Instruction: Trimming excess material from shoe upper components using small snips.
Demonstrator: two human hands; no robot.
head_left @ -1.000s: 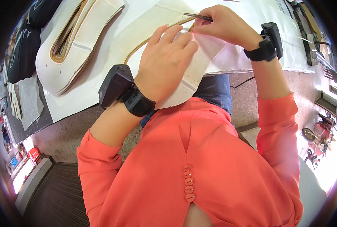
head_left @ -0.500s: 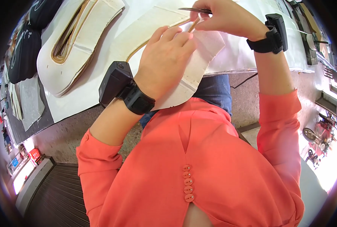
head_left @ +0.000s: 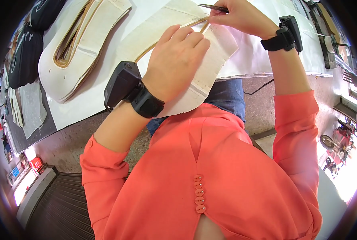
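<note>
A cream U-shaped flat piece (head_left: 166, 20) with a tan edging along its inner curve lies on the white-covered table in front of me. My left hand (head_left: 176, 64) rests palm down across it, fingers slightly bent and holding nothing. At the far end of the opening, my right hand (head_left: 234, 18) grips a slim, dark, pointed metal tool (head_left: 213, 7), its tip pointing left; its exact kind is unclear. The thumb and fingertips of that hand are at the tan edging (head_left: 204, 27), where the two edges meet. Whether they pinch it is hard to see.
Left of my hands lies a stack of similar cream U-shaped pieces (head_left: 52, 82). Dark padded items (head_left: 25, 60) and a pale glove (head_left: 16, 107) sit at the table's left side. A dark cable (head_left: 258, 89) hangs by the near table edge.
My right hand has shifted slightly right and up with the dark tool, uncovering more of the edging. My left hand stays on the cream piece, its fingers barely moved.
</note>
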